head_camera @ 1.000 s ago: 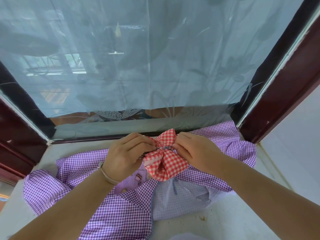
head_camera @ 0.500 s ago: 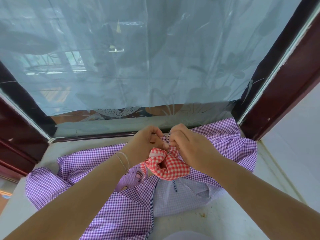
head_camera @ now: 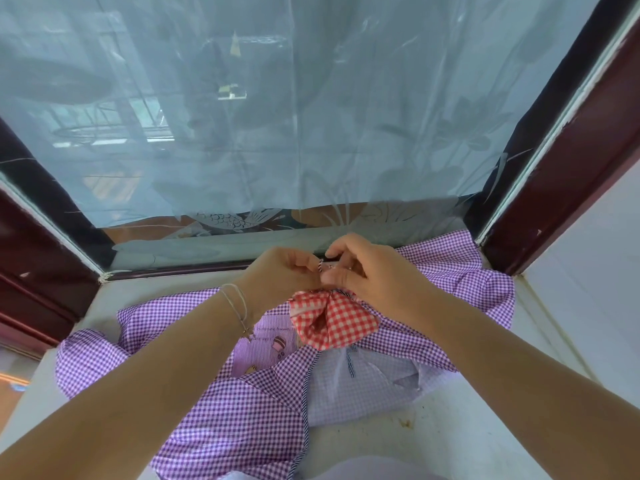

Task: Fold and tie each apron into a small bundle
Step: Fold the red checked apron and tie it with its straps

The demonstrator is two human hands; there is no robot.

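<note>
A small red-and-white checked apron bundle hangs just under my two hands, over a purple checked apron spread loose on the white sill. My left hand and my right hand meet above the bundle. Both pinch its thin striped tie string, which runs up between their fingertips. The top of the bundle is hidden behind my fingers.
The white sill is closed in by a dark red window frame on the right and another on the left. A translucent curtain hangs over the glass just behind my hands. A pale lining of the purple apron lies at the centre right.
The flat red bow shape has been gathered into a rounder bundle. My hands have risen toward the window and now pull the tie string up between them.
</note>
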